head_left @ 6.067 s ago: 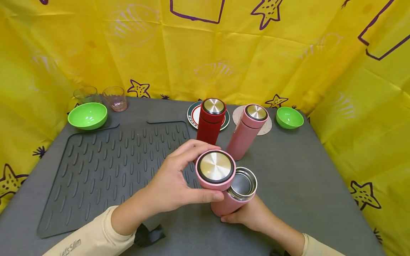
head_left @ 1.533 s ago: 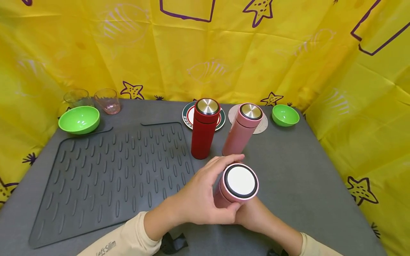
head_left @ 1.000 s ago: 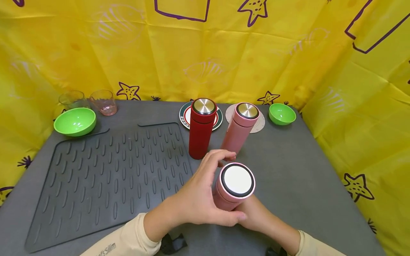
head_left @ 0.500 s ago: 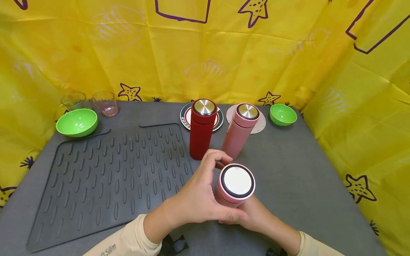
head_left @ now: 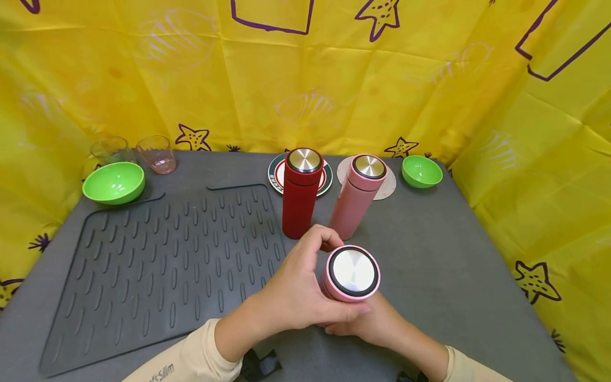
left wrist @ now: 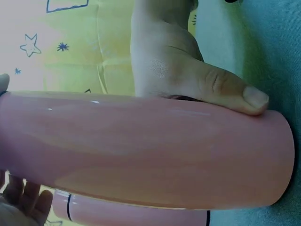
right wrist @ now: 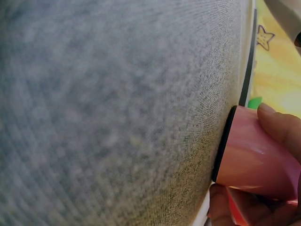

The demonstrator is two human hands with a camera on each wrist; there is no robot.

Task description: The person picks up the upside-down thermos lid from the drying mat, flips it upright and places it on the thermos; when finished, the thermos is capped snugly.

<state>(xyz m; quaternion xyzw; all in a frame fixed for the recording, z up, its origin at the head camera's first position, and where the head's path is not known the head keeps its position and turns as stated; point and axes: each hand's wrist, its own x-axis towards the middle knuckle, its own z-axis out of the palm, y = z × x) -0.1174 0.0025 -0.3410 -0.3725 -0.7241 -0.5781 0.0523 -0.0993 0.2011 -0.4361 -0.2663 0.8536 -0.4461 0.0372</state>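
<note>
Near the desk's (head_left: 444, 276) front edge, the right hand (head_left: 377, 326) clasps the pink flask (head_left: 341, 289) low to steady it upright, while the left hand (head_left: 296, 297) curls round its steel-topped lid (head_left: 353, 271) to turn it.

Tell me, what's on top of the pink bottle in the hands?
A pink lid with a shiny metal middle sits on the pink bottle. The lid covers the inside, so nothing in there shows.

The right hand (head_left: 377, 326) (gripping the pink flask (head_left: 350, 276)) hides its fingers behind the body.
</note>
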